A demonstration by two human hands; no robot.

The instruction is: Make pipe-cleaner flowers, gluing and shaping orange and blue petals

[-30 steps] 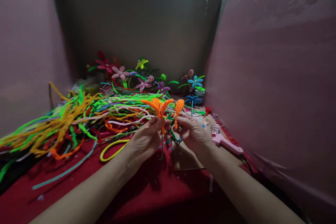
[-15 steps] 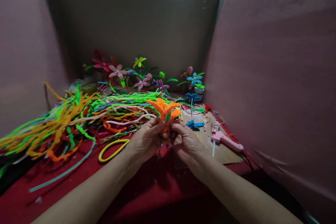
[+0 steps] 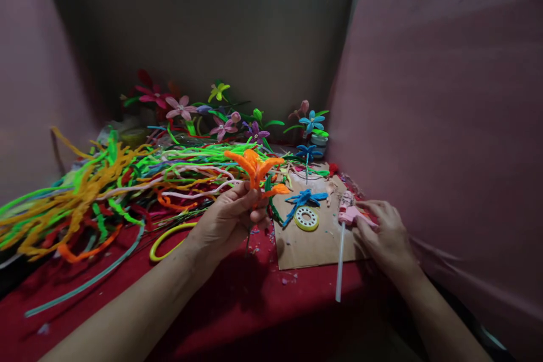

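Since the earlier frame, the right hand [image 3: 388,240] has moved from the orange pipe-cleaner flower [image 3: 253,169] to the pink glue gun [image 3: 349,214], its fingers closed about the handle; the left hand [image 3: 229,218] pinches the flower upright beneath its petals, left of the cardboard [image 3: 305,251].

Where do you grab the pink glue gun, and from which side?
I'd hold the pink glue gun by its handle, coming from the right: the handle sticks out that way, where the right hand is. The whitish glue stick juts toward the person and looks thin, so it seems a poorer grip.
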